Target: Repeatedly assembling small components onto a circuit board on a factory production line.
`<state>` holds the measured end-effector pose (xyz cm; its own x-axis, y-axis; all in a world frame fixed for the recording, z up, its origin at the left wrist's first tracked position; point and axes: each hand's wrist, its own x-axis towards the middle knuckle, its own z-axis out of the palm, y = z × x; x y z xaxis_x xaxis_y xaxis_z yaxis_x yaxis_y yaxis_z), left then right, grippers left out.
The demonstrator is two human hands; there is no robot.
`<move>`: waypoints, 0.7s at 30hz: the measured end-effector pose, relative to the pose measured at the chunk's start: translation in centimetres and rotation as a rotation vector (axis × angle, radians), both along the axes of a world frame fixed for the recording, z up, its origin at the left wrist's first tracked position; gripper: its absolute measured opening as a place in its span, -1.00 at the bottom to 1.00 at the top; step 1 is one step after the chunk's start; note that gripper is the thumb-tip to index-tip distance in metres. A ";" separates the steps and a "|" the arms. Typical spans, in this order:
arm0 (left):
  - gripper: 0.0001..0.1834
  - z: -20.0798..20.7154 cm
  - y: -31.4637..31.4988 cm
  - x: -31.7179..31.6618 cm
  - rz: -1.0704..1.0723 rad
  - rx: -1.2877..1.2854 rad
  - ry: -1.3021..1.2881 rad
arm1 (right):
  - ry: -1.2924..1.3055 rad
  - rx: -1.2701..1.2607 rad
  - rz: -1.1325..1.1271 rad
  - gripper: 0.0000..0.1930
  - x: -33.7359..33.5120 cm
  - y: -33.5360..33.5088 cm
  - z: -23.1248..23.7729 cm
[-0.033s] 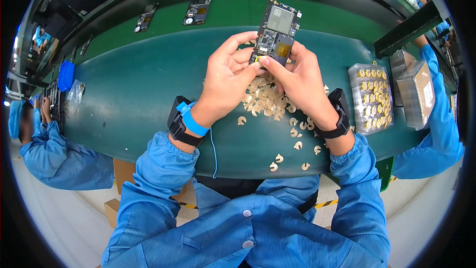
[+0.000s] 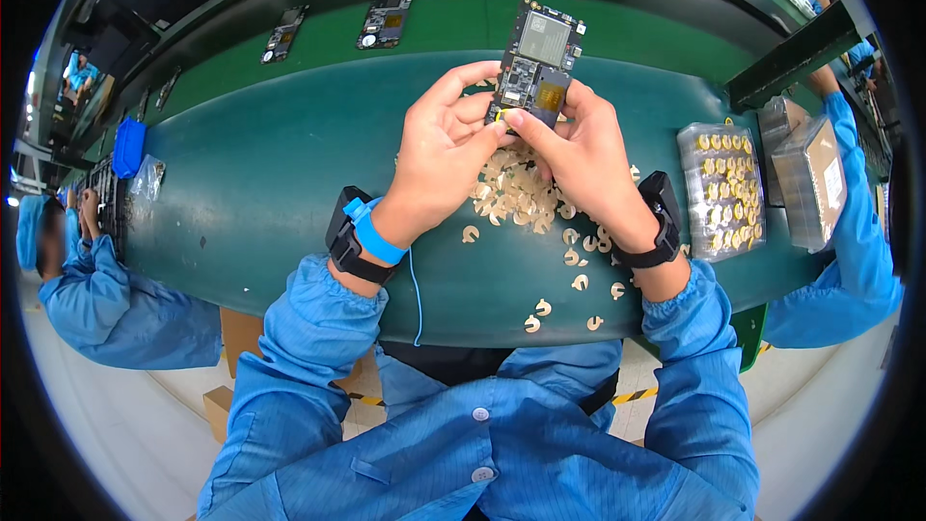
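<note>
Between my two hands a black circuit board (image 2: 542, 48) is held up, tilted, with a silver shield plate at its upper end and a dark amber patch lower down. My left hand (image 2: 439, 145) grips its lower left edge, fingers behind it and thumb at the bottom corner. Around the lower right side closes my right hand (image 2: 588, 145), its thumb pressing the board's lower end over a small yellow-edged part (image 2: 501, 116), mostly hidden by the thumbs. Beneath the hands lies a pile of small cream-coloured notched discs (image 2: 511, 188), with several scattered nearer to me.
A clear tray of yellow-rimmed coin cells (image 2: 728, 193) stands at right, beside stacked clear trays (image 2: 810, 178). More circuit boards (image 2: 384, 19) lie on the far green strip. At left are a blue bin (image 2: 128, 148) and a clear bag (image 2: 148, 178). Co-workers sit on both sides.
</note>
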<state>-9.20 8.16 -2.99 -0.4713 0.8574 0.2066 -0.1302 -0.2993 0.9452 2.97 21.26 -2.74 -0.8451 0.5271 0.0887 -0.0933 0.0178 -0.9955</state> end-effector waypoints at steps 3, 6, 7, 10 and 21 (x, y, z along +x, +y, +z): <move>-0.44 0.1 0.0 -0.2 0.000 -0.033 -0.020 | -0.096 0.066 -0.003 -0.67 0.1 0.3 -0.1; -0.44 -0.1 -0.1 -0.5 0.000 -0.042 -0.070 | -0.093 0.033 0.018 -0.69 0.0 0.6 -0.4; -0.44 -0.1 -0.1 -0.5 0.001 -0.029 -0.107 | -0.064 -0.039 0.048 -0.71 0.0 0.9 -0.5; -0.45 0.2 -0.1 -0.7 -0.004 0.013 -0.231 | -0.006 -0.143 0.080 -0.73 -0.1 1.2 -0.7; -0.50 0.1 -0.1 -0.8 0.039 -0.058 -0.167 | 0.025 -0.162 0.070 -0.74 -0.2 0.9 -0.8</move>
